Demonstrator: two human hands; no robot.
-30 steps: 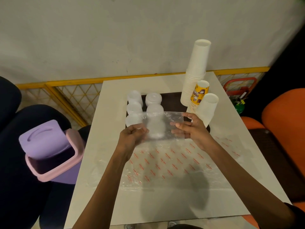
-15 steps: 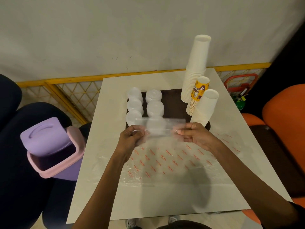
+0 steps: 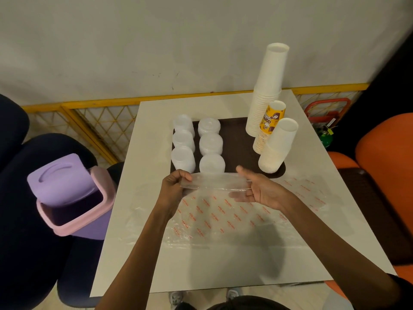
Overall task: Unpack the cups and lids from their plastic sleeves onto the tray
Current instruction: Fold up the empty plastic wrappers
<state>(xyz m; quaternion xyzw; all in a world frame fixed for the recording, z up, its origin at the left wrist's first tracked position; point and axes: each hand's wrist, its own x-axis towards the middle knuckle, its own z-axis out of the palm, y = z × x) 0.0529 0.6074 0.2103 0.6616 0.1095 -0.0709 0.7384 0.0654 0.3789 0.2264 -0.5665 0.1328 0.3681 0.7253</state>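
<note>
Plastic sleeve (image 3: 215, 183), a clear narrow strip, pinched by left hand (image 3: 173, 189), across relaxed right hand (image 3: 261, 190).

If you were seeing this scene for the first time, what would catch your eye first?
The tall stack of white paper cups on the far right of the dark tray stands out first, with six stacks of clear lids in two rows on its left. A flat clear plastic sleeve is stretched between the left hand, which pinches it, and the open right hand. A purple bin stands left of the table.
</note>
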